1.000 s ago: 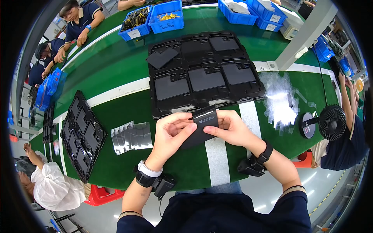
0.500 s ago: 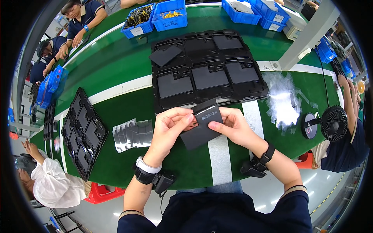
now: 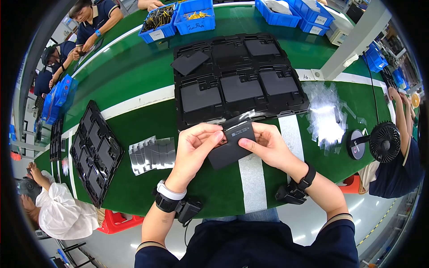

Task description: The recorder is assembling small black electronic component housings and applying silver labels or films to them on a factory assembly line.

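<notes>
Between my two hands, above the bench, is a flat dark-grey rectangular panel (image 3: pixel 230 154), tilted, with small pale print near its upper edge. A strip of clear film (image 3: pixel 241 118) sticks out shiny along that top edge. My left hand (image 3: pixel 199 140) pinches the panel's upper left corner with thumb and fingers. My right hand (image 3: pixel 263 142) grips its right side, the thumb lying flat on the face. Just beyond my hands lies a black moulded tray (image 3: pixel 243 107), holding several similar grey panels in its recesses; one panel (image 3: pixel 190 62) rests askew at its far left.
Left of my hands lie overlapping clear film pieces (image 3: pixel 152 155), with another black tray (image 3: pixel 96 154) farther left. To the right are a heap of clear film (image 3: pixel 326 118) and a small black fan (image 3: pixel 384 142). Blue bins (image 3: pixel 195 22) stand at the back, and a grey post (image 3: pixel 348 44) rises at right.
The film at the panel's top edge now shows more brightly and stands out farther, and the panel has tilted slightly. Both hands keep nearly the same place and grip.
</notes>
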`<state>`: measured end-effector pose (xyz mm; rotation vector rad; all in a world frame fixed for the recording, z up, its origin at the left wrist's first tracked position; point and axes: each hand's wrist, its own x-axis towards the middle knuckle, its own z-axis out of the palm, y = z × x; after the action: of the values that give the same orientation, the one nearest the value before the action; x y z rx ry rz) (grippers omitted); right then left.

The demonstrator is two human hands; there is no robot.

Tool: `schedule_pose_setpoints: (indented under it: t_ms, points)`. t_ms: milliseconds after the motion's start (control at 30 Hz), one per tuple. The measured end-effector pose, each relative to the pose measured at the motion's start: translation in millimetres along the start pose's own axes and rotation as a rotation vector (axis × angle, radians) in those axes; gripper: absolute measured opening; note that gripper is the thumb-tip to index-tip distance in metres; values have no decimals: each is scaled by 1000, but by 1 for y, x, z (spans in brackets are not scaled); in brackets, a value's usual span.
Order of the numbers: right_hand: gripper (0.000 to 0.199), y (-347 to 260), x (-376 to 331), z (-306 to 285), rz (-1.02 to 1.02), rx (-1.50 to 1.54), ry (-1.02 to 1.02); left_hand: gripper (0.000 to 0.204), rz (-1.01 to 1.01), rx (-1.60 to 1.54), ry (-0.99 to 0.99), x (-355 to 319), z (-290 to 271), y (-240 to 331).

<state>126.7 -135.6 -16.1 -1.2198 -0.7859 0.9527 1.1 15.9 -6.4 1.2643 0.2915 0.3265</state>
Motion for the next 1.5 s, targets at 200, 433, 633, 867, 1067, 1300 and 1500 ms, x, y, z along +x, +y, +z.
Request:
schedule_pose_setpoints:
  t_ms: [200, 433, 633, 867, 1067, 1300, 1500]
  points:
    - [17, 0, 0, 1, -27, -16, 14, 13, 33, 17, 14, -2, 3, 0]
    - [18, 1, 0, 2, 7, -40, 30, 11, 46, 56, 49, -3, 7, -3]
    - [16, 1, -1, 6, -81, -62, 99, 11, 206, 27, 127, -4, 10, -7]
    - [18, 1, 0, 3, -162, -315, 131, 12, 361, 244, 100, -4, 12, -10]
    - [20, 6, 1, 3, -123, -127, 68, 15, 151, 63, -1, -4, 0, 3]
    - [21, 1, -1, 2, -59, -115, -45, 8, 99, 162, -54, -4, -5, 5]
    - [21, 2, -1, 4, -74, -212, -54, 9, 230, 346, -10, -3, 0, -2]
